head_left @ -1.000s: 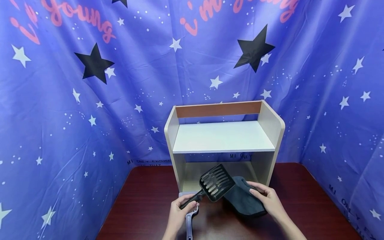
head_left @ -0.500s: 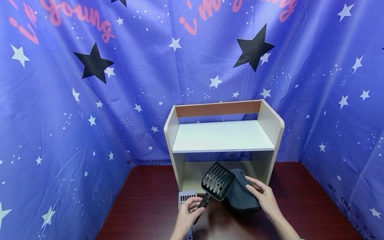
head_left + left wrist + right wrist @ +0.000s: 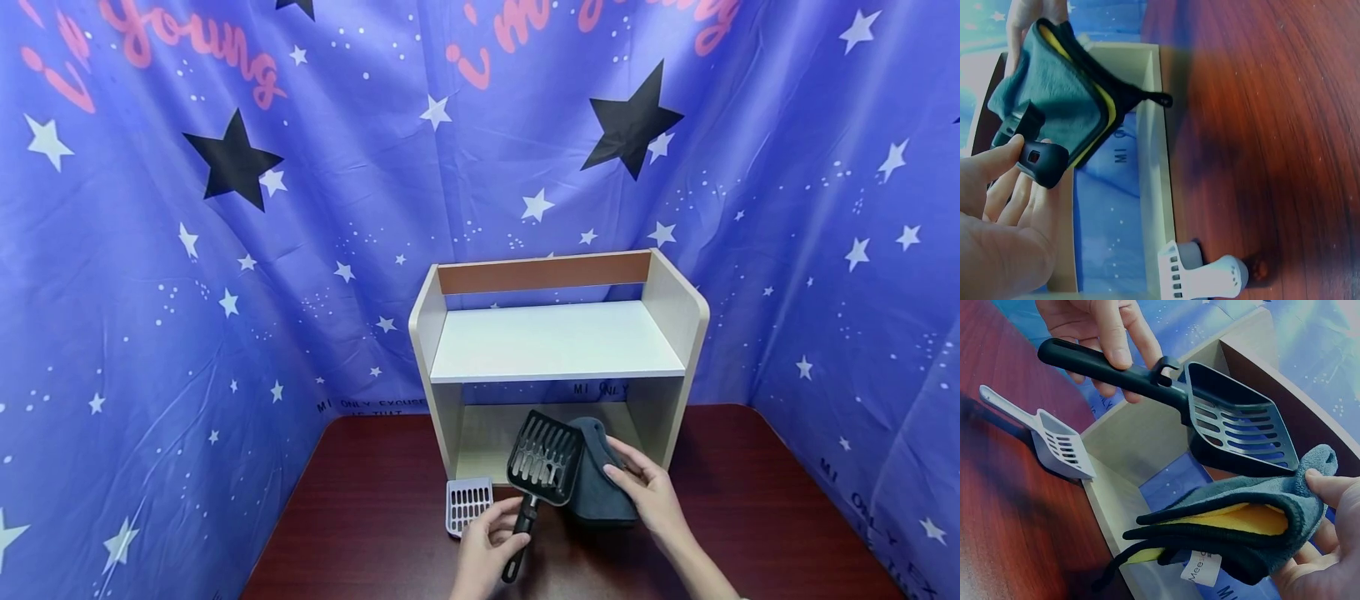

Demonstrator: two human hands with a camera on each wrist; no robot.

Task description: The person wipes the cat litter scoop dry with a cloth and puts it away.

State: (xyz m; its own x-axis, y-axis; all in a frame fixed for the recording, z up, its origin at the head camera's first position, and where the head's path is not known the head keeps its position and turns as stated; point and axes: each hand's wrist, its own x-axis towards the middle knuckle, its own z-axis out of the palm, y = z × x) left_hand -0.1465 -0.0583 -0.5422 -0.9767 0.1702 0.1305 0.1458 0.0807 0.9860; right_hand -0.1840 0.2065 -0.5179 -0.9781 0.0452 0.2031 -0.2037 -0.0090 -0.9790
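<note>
Turned more upright since a second ago, one black slotted scoop (image 3: 545, 458) is pinched by its handle in the left hand (image 3: 491, 542), which has shifted rightward. Just beside its pan, the right hand (image 3: 648, 492) pinches one folded grey cloth (image 3: 603, 492) with yellow inside. Both things are held above one red-brown table (image 3: 360, 500), where a second scoop, pale grey (image 3: 468, 502), lies near one two-level shelf (image 3: 558, 342).
</note>
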